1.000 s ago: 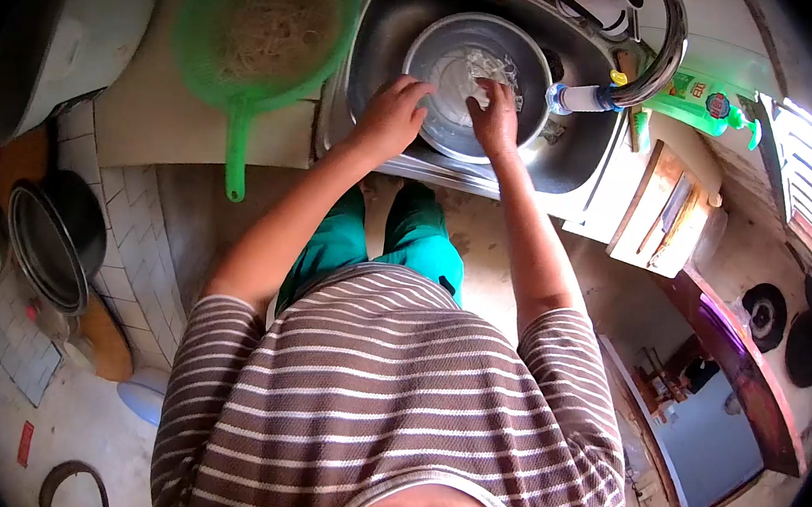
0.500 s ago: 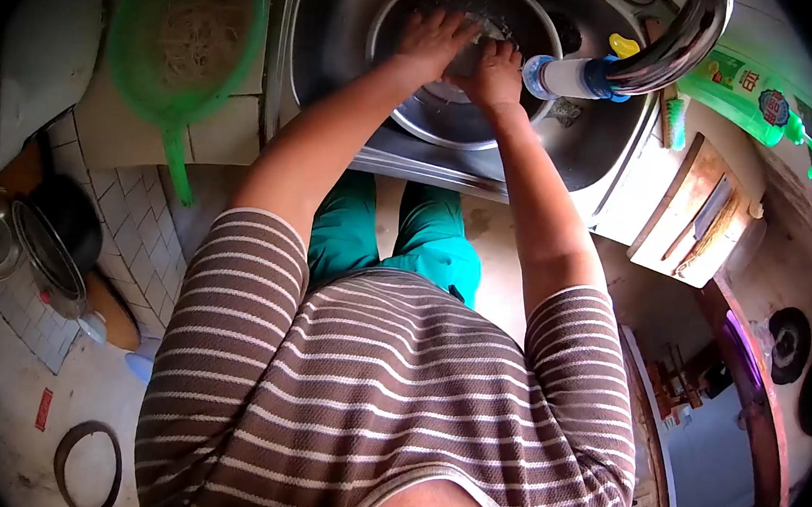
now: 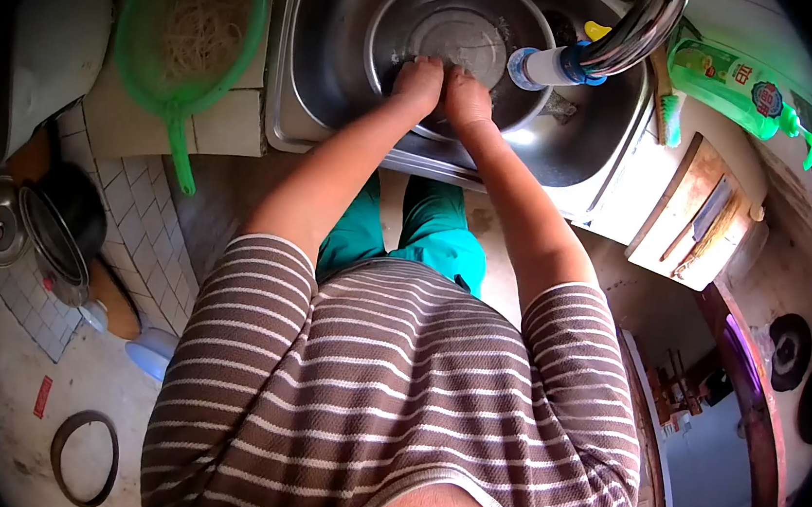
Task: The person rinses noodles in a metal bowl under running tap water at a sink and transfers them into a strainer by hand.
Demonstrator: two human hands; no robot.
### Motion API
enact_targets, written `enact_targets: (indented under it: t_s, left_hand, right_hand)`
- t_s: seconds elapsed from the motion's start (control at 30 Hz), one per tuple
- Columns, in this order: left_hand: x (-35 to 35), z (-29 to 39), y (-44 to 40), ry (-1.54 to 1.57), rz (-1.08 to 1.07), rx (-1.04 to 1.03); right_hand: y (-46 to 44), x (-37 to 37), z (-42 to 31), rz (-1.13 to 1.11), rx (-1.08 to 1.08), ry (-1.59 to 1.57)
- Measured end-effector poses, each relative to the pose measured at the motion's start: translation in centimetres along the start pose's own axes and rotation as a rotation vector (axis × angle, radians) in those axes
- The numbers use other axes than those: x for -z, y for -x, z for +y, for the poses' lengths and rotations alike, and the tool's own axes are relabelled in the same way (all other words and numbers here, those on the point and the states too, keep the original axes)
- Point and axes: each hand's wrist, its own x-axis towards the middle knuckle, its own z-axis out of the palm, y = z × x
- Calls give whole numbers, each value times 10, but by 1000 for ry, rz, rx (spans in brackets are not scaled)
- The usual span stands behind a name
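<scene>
A round metal basin (image 3: 379, 55) with water in it stands in the steel sink (image 3: 311, 68). At the basin's near side my left hand (image 3: 419, 85) is closed, its fingers curled down inside the rim. Close beside it, my right hand (image 3: 466, 96) is closed too, with fingertips bent down. What either hand holds, if anything, is hidden. The faucet (image 3: 553, 67) with its white and blue nozzle reaches over the basin's right side.
On the left counter lies a green strainer (image 3: 186, 100) with pale strands in it. To the right are a green bottle (image 3: 730, 84), a brush (image 3: 670, 118) and a wooden board (image 3: 683, 217). A dark pot (image 3: 73, 212) stands at the left.
Both hands have drawn back toward the basin's near side and closed; their fingers were spread inside it before. The view has shifted, and more of the basin's bottom shows.
</scene>
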Motion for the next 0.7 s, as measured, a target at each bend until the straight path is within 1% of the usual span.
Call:
enact_targets:
  t_s: [0.03,0.1,0.17,0.23,0.3,0.33,0.4,0.43,0.47,0.5,0.57,0.63,0.7]
  left_hand:
    - [1,0,0,0,1,1]
    - [3,-1,0,85,-133,122]
    - [6,-1,-1,88,-171,120]
    - [15,1,0,93,-215,119]
    - [19,-1,-1,24,-335,33]
    - [13,-6,-2,24,-338,35]
    - [11,-11,-3,-62,-422,-67]
    - [13,-10,-1,-62,-423,-66]
    - [16,-11,2,-72,-431,-105]
    - [20,-10,5,-81,-438,-149]
    - [30,-7,13,-82,-404,-153]
    - [32,-7,14,-80,-369,-160]
    - [33,-9,14,-176,-424,-259]
  right_hand:
    - [0,-1,0,10,8,-8]
    - [-1,-12,4,17,20,-19]
    - [-8,-29,14,-19,112,-99]
    - [-6,-29,12,-40,117,-102]
    - [-3,-26,10,-62,123,-106]
    - [-2,-24,10,-99,116,-124]
    - [0,-21,10,-136,110,-142]
    - [-1,-20,10,-171,131,-105]
    - [-1,-21,8,-209,155,-69]
    - [-1,-19,6,-209,158,-70]
    - [2,-15,3,-270,182,-82]
    - [3,-12,3,-263,219,-83]
    - [4,-12,6,-257,256,-84]
